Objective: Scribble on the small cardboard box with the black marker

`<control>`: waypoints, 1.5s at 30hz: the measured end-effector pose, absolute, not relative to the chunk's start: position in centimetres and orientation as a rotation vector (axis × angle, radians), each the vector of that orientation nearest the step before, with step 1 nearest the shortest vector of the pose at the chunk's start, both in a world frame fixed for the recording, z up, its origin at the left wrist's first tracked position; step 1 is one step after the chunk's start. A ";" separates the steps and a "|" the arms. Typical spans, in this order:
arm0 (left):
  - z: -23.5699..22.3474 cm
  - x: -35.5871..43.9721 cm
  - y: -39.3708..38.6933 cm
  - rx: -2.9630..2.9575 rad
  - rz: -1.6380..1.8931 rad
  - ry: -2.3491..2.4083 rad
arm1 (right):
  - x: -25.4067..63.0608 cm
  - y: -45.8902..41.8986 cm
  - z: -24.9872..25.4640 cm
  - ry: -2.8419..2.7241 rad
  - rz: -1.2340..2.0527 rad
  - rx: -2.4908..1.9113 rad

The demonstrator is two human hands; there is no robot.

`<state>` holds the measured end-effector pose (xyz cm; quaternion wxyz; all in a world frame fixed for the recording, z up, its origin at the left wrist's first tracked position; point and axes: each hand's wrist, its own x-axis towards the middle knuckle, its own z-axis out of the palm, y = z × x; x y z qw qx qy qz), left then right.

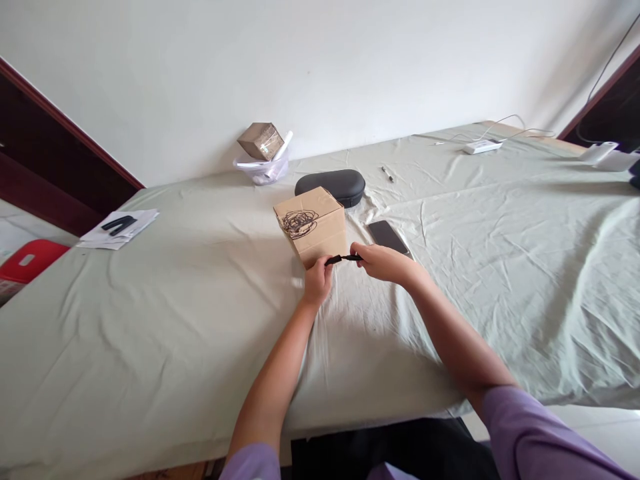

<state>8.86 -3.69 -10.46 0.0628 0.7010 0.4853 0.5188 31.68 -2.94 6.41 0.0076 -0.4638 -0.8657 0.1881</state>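
The carton [327,233] stood on the cloth [200,300] with a tangle of black lines [300,224] on its top, toward the left. Both hands were at its near side. The left hand [318,283] was just in front of the carton's near face, its thumb and fingers closed on a black cap [333,260]; whether the hand touched the cardboard I could not tell. The right hand [383,262], just right of the carton's near corner, was closed in a pinch around a black marker [354,257], whose thin end pointed left at the cap. The two pieces lay in line, end to end, and whether they touched was too small to make out.

Just right of the carton, beyond the right wrist, lay a dark phone [388,237]. A black case [330,180] lay right behind the carton, partly hidden by it. A pen [387,175] was farther back and to the carton's right. Behind the carton and to its left, near the wall [350,67], stood a pale basin [270,175] with a smaller box [257,140] and a white roll [283,145] on top. Well to the carton's left, papers [95,239] lay under a black object [119,225]. Far to its right, toward the back, sat a white power strip [483,146] with cables.
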 end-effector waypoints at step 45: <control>-10.7 9.0 -3.9 2.245 1.515 1.330 | 27.9 -2.0 2.3 -1.886 1.017 -1.050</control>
